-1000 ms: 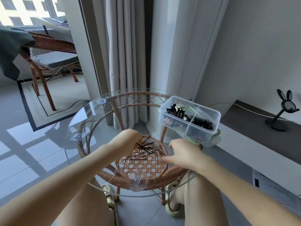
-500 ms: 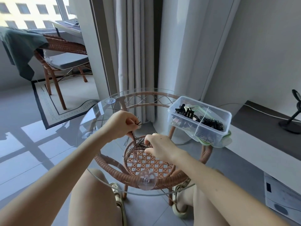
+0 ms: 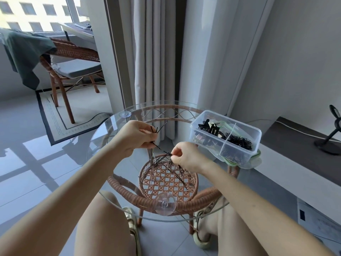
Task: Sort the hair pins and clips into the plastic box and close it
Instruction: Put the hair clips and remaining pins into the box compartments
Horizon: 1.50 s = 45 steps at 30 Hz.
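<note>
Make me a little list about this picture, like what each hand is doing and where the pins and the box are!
Left hand: grips a bunch of hair pins
Right hand: pinches hair pins too
Loose pins: scattered on the glass table
Plastic box: open, holding clips
Lid: under the box

1. the hair pins (image 3: 152,157) bunched between the left hand (image 3: 135,140) and the right hand (image 3: 186,157) are too thin and tangled to count.
2. whether the lower pins touch the tabletop (image 3: 114,130) or hang above it cannot be told.
3. most of the right hand's curled fingertips are hidden behind its back.
4. the lid (image 3: 254,162) is mostly hidden under the plastic box (image 3: 234,120), and the dark tangle in the box's right compartment is too small to make out.
5. both forearms run off the bottom edge.
6. a black stand (image 3: 330,137) is cut by the right edge.
</note>
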Motion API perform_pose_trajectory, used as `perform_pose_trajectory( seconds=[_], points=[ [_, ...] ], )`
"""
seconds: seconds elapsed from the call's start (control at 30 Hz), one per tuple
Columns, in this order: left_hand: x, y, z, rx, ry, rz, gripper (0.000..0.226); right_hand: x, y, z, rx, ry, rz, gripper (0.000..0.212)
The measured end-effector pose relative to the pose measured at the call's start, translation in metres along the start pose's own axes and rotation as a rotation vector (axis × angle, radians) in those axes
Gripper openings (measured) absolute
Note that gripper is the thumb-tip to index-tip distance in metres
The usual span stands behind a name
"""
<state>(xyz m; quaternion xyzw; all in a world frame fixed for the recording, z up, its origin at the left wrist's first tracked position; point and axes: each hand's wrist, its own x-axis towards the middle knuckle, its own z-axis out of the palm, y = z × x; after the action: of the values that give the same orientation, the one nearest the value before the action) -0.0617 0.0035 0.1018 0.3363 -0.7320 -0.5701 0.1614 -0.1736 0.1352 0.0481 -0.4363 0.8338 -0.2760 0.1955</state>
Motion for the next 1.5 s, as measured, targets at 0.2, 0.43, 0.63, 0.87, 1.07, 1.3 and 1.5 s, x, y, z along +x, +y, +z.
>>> perform_pose_trajectory(
  seconds=[0.2, 0.43, 0.63, 0.87, 1.07, 1.3, 1.5],
  points=[
    [0.006, 0.018, 0.014, -0.024, -0.042, 0.002, 0.015, -0.018, 0.025, -0.071, 0.265, 0.224, 0.075, 0.005],
    [0.019, 0.07, 0.077, -0.059, -0.183, 0.078, 0.007, -0.012, 0.093, -0.14, 0.048, 0.422, 0.405, 0.017],
    [0.045, 0.106, 0.163, 0.034, -0.295, 0.176, 0.016, -0.003, 0.106, -0.148, 0.073, 0.415, 0.386, 0.026],
    [0.065, 0.093, 0.232, 0.547, -0.373, 0.347, 0.011, -0.03, 0.134, -0.175, 0.034, 0.758, 0.382, 0.029],
    [0.065, 0.085, 0.249, 0.974, -0.412, 0.408, 0.029, -0.038, 0.129, -0.171, -0.035, 0.701, 0.319, 0.027],
    [0.065, 0.097, 0.217, 0.708, -0.503, 0.315, 0.022, -0.041, 0.104, -0.158, -0.067, 0.6, 0.285, 0.025],
    [0.037, 0.083, 0.126, 0.812, -0.414, 0.397, 0.029, -0.061, 0.049, -0.112, -0.032, 0.185, 0.102, 0.021]
  ],
)
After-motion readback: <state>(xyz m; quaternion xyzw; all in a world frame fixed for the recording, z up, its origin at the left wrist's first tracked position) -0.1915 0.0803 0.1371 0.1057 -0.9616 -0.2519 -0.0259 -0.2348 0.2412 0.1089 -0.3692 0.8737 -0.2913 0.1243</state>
